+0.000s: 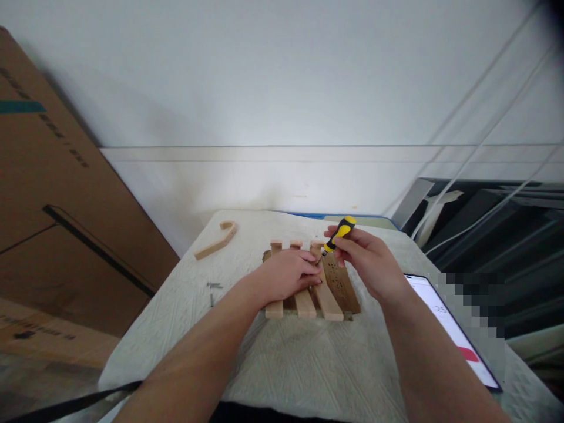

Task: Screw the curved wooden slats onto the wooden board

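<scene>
In the head view my right hand (370,261) is closed around a yellow and black screwdriver (340,233). The tool slants, its tip pointing down and left at the rightmost wooden strip (328,299). My left hand (288,273) lies across the pale wooden strips, its fingers closed around the rightmost one close to the screwdriver tip. Those fingers hide whatever is right at the tip. Two more strips, the middle one (305,305) and the left one (274,309), run alongside it. Beneath them is a brown board (346,288) with small dark holes.
A loose hook-shaped wooden piece (215,242) and several screws (214,285) lie left on the cloth-covered table (282,358). At the right edge rests a phone (445,323) with a lit screen. A large cardboard box (57,176) leans at left; a white wall (273,88) stands behind.
</scene>
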Tool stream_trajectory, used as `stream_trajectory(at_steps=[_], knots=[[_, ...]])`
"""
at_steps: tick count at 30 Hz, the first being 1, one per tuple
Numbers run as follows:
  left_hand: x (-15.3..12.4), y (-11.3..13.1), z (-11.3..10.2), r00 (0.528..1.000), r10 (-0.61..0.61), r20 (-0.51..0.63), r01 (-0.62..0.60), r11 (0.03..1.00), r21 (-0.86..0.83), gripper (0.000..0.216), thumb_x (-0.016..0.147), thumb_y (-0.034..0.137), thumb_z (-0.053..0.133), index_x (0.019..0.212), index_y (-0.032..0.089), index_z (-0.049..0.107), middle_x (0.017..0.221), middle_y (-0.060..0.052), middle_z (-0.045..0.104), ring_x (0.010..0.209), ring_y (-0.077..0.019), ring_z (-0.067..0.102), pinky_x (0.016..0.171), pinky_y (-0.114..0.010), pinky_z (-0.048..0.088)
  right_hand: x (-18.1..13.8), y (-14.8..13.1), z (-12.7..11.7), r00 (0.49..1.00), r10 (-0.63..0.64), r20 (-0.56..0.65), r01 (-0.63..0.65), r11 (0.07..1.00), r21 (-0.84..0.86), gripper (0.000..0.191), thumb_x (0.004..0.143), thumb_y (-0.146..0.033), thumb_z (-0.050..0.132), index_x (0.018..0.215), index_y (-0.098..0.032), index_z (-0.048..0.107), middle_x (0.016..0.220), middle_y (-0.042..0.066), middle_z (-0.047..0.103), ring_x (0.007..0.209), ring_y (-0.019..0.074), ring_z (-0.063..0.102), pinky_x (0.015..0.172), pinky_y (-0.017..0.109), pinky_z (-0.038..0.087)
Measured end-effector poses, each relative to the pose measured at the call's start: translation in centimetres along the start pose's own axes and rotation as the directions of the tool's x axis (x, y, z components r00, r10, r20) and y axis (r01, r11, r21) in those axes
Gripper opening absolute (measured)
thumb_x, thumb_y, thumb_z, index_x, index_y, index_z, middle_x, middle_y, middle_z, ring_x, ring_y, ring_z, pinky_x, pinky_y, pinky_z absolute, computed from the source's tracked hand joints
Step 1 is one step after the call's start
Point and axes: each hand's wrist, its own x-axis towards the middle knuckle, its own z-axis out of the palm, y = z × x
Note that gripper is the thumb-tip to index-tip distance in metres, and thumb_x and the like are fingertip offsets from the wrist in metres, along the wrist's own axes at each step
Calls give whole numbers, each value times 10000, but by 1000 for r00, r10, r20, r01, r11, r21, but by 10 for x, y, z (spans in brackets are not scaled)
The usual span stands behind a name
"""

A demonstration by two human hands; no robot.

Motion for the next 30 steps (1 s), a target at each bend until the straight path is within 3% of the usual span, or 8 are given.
stream_trajectory(at_steps=[2, 6, 8, 13, 20, 25, 27, 30], knots=[[0, 1, -1, 1000, -4, 8, 4, 1000, -2, 248, 949, 304, 504, 921, 161, 705, 1064, -72, 667, 982, -176, 617, 878, -283, 452, 1, -1, -1, 1000, -7, 8, 7, 997, -74, 384, 718, -474, 687, 928, -154, 662, 795, 46, 666, 555, 117, 520, 500, 268, 420], [1, 3, -2, 999, -17, 27, 17, 1000, 12, 258, 948, 311, 506, 909, 155, 707, 1099, -80, 666, 1006, -182, 620, 888, -287, 453, 7, 7, 3, 973, -53, -225, -33, 930, -365, 408, 662, -515, 734, 813, -161, 601, 695, 30, 632, 508, 122, 514, 455, 255, 384], [1, 3, -2, 999, -26, 27, 26, 999, 21, 266, 949, 316, 502, 937, 152, 712, 1103, -87, 669, 1015, -189, 623, 894, -295, 455, 8, 10, 5, 971, -53, -234, -24, 950, -313, 440, 675, -523, 720, 906, -167, 605, 773, 39, 653, 499, 115, 514, 433, 247, 378], [0, 3, -2, 1000, -23, 17, 22, 999, 31, 270, 949, 308, 503, 933, 150, 721, 1083, -92, 682, 996, -200, 632, 886, -311, 463, 3, 6, 0, 997, 25, -73, -27, 999, -37, 462, 710, -490, 688, 1026, -156, 643, 812, 42, 674, 465, 82, 446, 399, 229, 326], [1, 3, -2, 1000, -19, 22, 19, 1000, 11, 259, 951, 297, 501, 929, 168, 724, 1079, -75, 688, 997, -185, 634, 880, -290, 459, 6, 13, 2, 964, -48, -262, -15, 972, -234, 465, 641, -519, 753, 908, -167, 610, 652, -3, 616, 470, 108, 483, 426, 242, 364], [1, 4, -3, 999, -29, 21, 28, 1000, 10, 271, 954, 293, 494, 958, 147, 723, 1048, -88, 699, 978, -187, 641, 860, -289, 466, 3, 7, -4, 997, 7, -74, -6, 1000, 19, 454, 706, -485, 700, 1016, -165, 617, 781, 26, 668, 466, 88, 476, 421, 244, 363], [1, 4, -3, 999, -24, 23, 24, 1000, 11, 275, 955, 295, 493, 941, 144, 722, 1060, -89, 697, 987, -190, 641, 864, -289, 465, 2, 6, -5, 996, 2, -94, -7, 998, -57, 414, 683, -490, 722, 901, -152, 623, 696, 16, 648, 454, 91, 467, 422, 248, 356], [1, 3, -3, 1000, -11, 22, 11, 1000, 13, 277, 954, 302, 494, 916, 144, 719, 1082, -86, 694, 994, -198, 643, 871, -296, 464, 3, 8, -2, 966, -28, -258, -46, 960, -276, 422, 657, -540, 740, 784, -166, 590, 539, -27, 561, 420, 108, 468, 422, 259, 357]])
